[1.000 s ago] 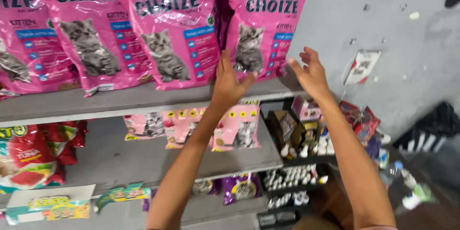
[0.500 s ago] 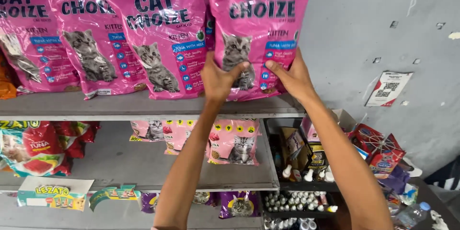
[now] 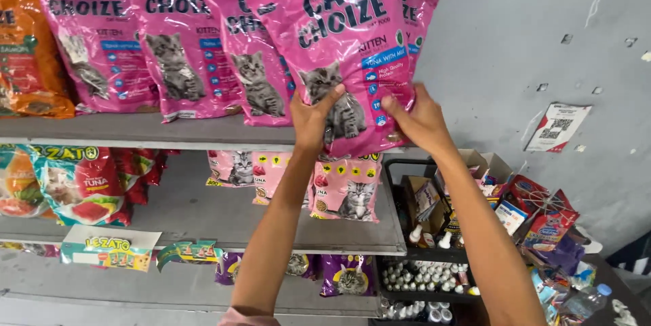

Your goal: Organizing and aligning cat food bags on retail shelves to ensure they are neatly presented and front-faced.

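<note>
Gripping the pink bag point(image 3: 339, 48) by its lower edge, both hands are closed on it: the left hand point(image 3: 313, 117) pinches the bottom left part with the thumb laid across the printed kitten, and the right hand point(image 3: 420, 119) clasps the bottom right corner, fingers wrapped behind. The bag stands tilted, its top leaning right and forward, its base just off the front edge of the top shelf point(image 3: 149, 129), at that shelf's right end, overlapping the next pink bag point(image 3: 254, 54) in the row.

A grip this low leaves a tall, soft bag top-heavy, so in my judgement the step goes best with the base kept supported and the hands level, one sliding higher up the side if the top starts to fold over. Keeping the bag close to the shelf edge would spare the neighbouring bags from being dragged along. The small pouches point(image 3: 346, 194) on the shelf below and the bottles point(image 3: 424, 275) in the rack at the lower right sit under the hands.
</note>
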